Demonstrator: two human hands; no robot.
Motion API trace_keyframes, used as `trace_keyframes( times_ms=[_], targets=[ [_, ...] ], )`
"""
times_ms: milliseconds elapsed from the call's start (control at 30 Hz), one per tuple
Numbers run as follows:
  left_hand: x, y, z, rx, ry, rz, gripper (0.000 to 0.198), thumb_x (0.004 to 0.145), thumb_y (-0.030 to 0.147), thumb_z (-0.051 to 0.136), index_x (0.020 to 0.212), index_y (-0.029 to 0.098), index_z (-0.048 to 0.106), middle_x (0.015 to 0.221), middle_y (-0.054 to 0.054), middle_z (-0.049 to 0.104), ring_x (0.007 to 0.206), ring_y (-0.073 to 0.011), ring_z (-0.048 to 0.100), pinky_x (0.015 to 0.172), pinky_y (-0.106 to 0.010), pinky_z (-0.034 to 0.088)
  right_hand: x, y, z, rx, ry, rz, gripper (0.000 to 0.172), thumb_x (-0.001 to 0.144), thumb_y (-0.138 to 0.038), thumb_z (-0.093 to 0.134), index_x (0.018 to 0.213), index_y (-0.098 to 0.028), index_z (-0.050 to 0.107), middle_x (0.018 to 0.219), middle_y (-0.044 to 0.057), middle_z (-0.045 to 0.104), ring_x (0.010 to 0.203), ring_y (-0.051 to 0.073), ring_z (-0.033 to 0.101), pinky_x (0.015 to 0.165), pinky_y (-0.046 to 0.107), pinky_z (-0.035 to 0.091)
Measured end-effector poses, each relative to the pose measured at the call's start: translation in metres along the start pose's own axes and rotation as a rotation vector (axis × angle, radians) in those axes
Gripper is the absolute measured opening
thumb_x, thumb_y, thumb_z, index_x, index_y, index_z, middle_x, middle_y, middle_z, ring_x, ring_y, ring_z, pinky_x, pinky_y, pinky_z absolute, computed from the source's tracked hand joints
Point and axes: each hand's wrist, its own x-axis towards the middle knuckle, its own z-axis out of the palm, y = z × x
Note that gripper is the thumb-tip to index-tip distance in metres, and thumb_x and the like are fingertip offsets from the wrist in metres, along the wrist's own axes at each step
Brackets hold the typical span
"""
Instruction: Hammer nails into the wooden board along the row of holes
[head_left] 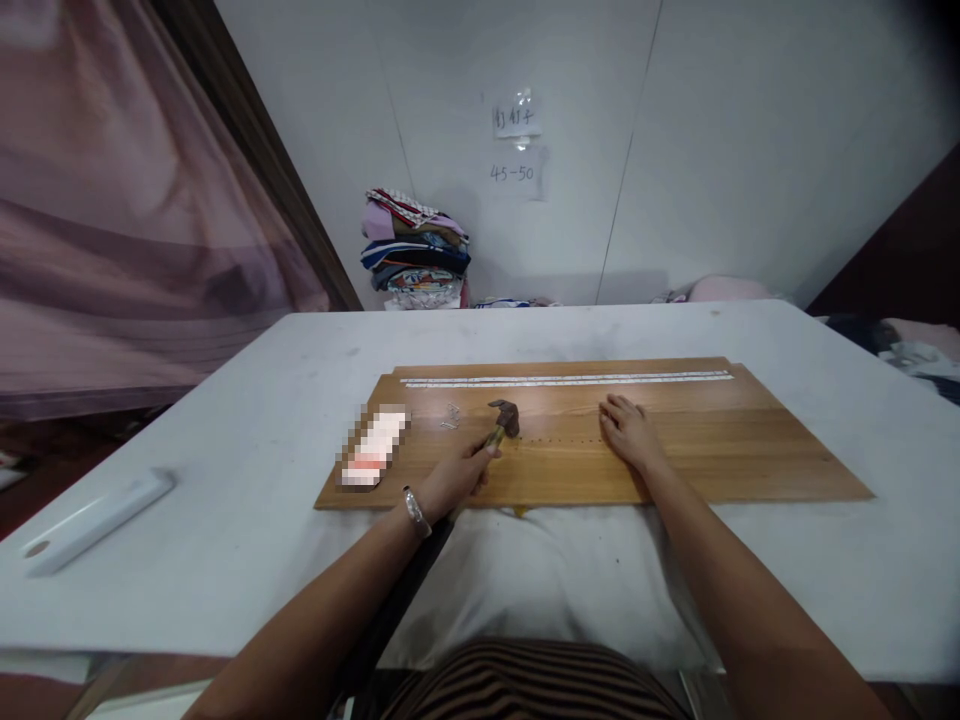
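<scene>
My left hand (465, 472), with a silver bracelet at the wrist, is closed round the handle of a claw hammer (507, 416). The hammer's dark metal head is over a wooden board (712, 440), near the left end of a row of small dark dots (559, 440). My right hand (630, 432) rests on the board at the right end of that row, its fingers spread and apparently holding nothing. Several loose nails (450, 416) lie on the board left of the hammer. Two thin white measuring strips (562, 380) run along the board's far side.
A blurred-out phone-like item (375, 445) lies on the board's left end. The white table (247, 420) carries a long white plastic piece (101, 522) at left. Folded fabrics (416, 250) are stacked beyond the far edge, below paper notes (517, 172) on the wall. A pink curtain (150, 220) hangs at left.
</scene>
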Motion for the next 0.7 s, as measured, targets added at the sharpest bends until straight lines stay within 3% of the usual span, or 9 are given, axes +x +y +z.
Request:
trace_keyframes(
  times_ms=[700],
  targets=[
    [-0.005,0.0055,0.0002,0.032,-0.007,0.006,0.039,0.085,0.047,0.049,0.1,0.014,0.063,0.051,0.007,0.045,0.045,-0.009,0.041,0.046,-0.02,0.035,0.0002,0.0003,-0.0009,0.021,-0.003,-0.01,0.04,0.096,-0.03,0.04,0.121,-0.019,0.069,0.14,0.015,0.06,0.133,0.026,0.05,0.109,0.049,0.034]
  ],
)
